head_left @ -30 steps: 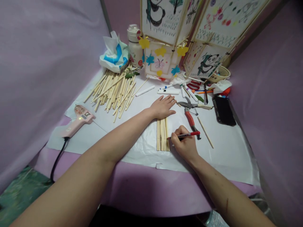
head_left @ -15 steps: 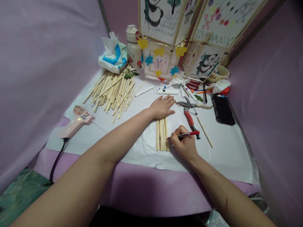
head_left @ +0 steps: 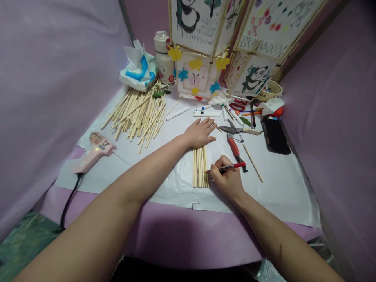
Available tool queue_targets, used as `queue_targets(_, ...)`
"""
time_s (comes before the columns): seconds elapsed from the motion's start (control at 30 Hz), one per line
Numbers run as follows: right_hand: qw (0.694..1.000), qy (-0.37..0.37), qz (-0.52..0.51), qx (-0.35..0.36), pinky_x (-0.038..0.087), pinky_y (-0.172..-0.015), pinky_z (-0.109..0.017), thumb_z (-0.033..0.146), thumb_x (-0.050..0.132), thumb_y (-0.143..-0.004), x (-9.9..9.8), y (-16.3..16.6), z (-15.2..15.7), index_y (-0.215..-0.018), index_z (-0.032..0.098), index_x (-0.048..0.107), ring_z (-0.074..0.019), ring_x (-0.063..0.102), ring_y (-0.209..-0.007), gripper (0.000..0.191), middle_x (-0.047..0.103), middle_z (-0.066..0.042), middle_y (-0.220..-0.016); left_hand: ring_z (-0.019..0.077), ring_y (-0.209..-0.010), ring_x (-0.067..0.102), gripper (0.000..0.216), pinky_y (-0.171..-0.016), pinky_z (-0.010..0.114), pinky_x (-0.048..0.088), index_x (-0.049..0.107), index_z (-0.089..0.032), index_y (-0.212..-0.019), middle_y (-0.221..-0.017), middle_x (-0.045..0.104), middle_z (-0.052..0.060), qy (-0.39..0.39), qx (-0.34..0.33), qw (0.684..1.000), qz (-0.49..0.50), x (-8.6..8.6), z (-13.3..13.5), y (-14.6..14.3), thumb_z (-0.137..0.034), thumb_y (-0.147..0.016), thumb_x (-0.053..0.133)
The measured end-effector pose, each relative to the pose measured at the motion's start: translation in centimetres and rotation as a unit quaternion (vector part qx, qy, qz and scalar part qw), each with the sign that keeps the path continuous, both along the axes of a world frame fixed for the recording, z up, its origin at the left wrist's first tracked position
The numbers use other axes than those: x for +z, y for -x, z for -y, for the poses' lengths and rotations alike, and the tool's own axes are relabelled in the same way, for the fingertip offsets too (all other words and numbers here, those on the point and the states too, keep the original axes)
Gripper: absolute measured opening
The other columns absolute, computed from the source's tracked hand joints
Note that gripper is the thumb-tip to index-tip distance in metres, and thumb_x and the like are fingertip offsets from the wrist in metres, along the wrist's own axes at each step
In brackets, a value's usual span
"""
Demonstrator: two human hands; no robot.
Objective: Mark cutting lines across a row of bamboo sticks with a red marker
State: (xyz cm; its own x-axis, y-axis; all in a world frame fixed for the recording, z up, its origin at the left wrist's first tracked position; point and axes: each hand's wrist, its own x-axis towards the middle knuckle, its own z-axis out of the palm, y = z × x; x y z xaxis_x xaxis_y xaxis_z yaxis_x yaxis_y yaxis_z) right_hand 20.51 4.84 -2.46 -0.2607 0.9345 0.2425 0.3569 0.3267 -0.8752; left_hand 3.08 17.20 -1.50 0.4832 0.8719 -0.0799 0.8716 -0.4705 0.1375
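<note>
Crinkled white sheeting (head_left: 279, 199) covers one lilac-draped table (head_left: 182, 231), where a single row of slim wooden sticks (head_left: 200, 168), too tightly set to count surely, lies flat. The left hand (head_left: 201, 132) rests palm down over their far ends, fingers slightly apart. The right hand (head_left: 227, 178) clamps its fingers on one slim red-ended pen (head_left: 235, 166), its tip at the row's right edge. Nearby lie one pair of red-handled metal shears (head_left: 234, 147) and one straight loose stick (head_left: 253, 163).

Sticks (head_left: 200, 168): pale, slim, lined side by side, far ends beneath that flat left hand (head_left: 200, 133).
Pen (head_left: 231, 167): dark-barrelled, red-ended, aslant in the right hand (head_left: 228, 179), tip at the nearest stick.
</note>
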Motion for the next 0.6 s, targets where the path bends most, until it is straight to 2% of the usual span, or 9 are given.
queue_targets(0.3,0.999,0.009,-0.022,-0.03,0.032,-0.052,-0.03,0.021,0.055,-0.081,-0.4,-0.14,-0.02,-0.065,0.026,0.036,-0.0127,0.042,-0.05,0.026,0.046,0.006,-0.055,0.0248,-0.157,0.012,0.068,-0.126,0.047,0.011,0.029,-0.015,-0.16,-0.169,0.017,0.011,-0.001,0.001,1.0,0.002,0.01,-0.03,-0.08,-0.05,-0.103,0.039)
queue_targets(0.6,1.0,0.001,-0.005,-0.017,0.031,-0.052,-0.03,0.02,0.055,-0.082,-0.28,-0.1,-0.06,-0.064,0.025,0.036,-0.0124,0.042,-0.05,0.026,0.046,0.006,-0.055,0.0245,-0.157,0.011,0.068,-0.126,0.047,0.01,0.029,-0.015,-0.16,-0.169,0.017,0.011,0.002,0.004,1.0,0.003,0.08,0.02,-0.07,-0.05,-0.102,0.039)
